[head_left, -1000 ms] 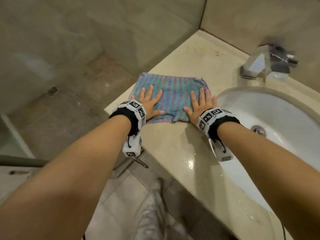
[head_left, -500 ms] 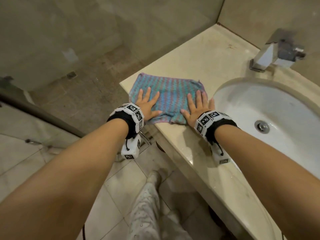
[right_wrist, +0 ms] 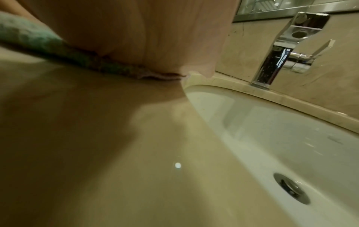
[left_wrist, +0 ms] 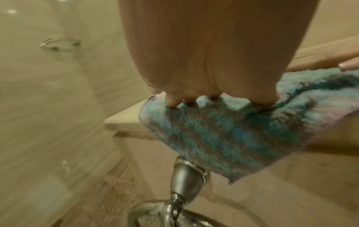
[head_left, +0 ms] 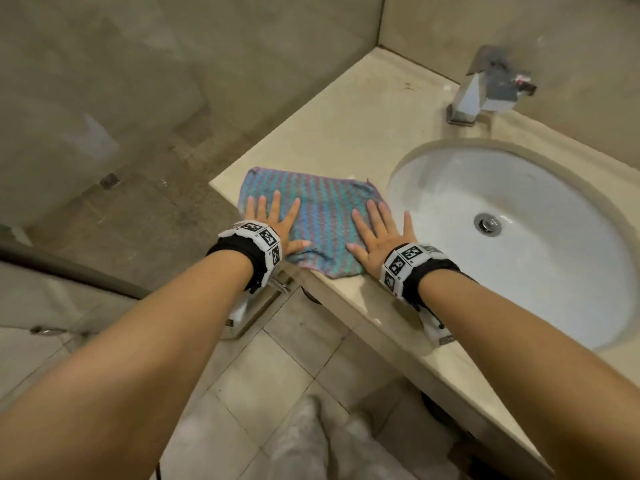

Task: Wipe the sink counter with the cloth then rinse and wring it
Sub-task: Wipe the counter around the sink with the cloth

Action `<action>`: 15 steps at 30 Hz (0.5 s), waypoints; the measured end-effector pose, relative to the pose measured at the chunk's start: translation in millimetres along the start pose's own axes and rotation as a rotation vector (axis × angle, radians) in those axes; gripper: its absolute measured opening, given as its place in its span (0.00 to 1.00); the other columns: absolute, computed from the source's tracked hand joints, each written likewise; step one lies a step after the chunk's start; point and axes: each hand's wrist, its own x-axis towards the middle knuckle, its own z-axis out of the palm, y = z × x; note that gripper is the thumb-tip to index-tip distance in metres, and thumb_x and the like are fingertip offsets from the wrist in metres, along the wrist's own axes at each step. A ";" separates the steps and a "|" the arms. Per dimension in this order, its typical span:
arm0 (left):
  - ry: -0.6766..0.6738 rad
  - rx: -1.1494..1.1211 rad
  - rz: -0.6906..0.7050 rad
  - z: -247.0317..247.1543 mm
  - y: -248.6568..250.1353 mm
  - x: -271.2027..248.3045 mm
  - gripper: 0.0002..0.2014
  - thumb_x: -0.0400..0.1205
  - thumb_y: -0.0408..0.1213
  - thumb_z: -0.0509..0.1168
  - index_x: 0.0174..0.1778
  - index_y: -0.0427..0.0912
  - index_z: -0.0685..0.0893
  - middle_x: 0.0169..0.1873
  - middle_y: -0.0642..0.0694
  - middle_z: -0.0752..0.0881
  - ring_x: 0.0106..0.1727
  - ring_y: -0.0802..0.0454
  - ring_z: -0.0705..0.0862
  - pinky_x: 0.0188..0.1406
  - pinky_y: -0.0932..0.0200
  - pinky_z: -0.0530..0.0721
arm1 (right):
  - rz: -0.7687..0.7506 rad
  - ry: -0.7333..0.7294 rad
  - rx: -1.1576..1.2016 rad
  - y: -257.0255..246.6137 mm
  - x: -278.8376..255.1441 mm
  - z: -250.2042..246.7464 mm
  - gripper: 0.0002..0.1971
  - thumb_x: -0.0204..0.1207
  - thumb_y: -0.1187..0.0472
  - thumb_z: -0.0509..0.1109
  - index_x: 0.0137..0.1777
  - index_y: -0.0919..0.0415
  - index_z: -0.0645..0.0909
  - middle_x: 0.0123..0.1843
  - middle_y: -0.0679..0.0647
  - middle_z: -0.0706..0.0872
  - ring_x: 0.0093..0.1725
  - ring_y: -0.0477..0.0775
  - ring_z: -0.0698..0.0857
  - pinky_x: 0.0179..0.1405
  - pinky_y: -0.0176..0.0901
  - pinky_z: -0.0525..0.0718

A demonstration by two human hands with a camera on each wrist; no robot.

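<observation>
A blue, green and pink striped cloth (head_left: 318,209) lies spread on the beige counter (head_left: 339,126), at its front left corner. Its near edge hangs over the counter's front, as the left wrist view shows (left_wrist: 223,138). My left hand (head_left: 273,223) presses flat on the cloth's left part, fingers spread and straight. My right hand (head_left: 381,233) presses flat on its right part, close to the sink's (head_left: 519,299) rim. In the right wrist view the cloth (right_wrist: 38,41) shows squeezed under my palm.
A chrome tap (head_left: 485,95) stands behind the white sink; its drain (head_left: 487,224) is open to view. A metal towel ring (left_wrist: 186,181) hangs below the counter front. A glass shower wall (head_left: 121,81) is left, tiled floor (head_left: 263,372) below.
Both hands have slid the cloth toward me along the counter, to its front corner. Its near edge now drapes over the front. The hands stay flat on it.
</observation>
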 end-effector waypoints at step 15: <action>0.035 0.085 0.277 16.4 86.4 -32.6 0.43 0.78 0.69 0.43 0.81 0.52 0.30 0.80 0.38 0.27 0.82 0.33 0.33 0.82 0.38 0.41 | 0.197 -0.003 0.058 42.7 -109.8 64.8 0.31 0.82 0.39 0.33 0.80 0.46 0.27 0.84 0.52 0.30 0.85 0.52 0.36 0.78 0.68 0.29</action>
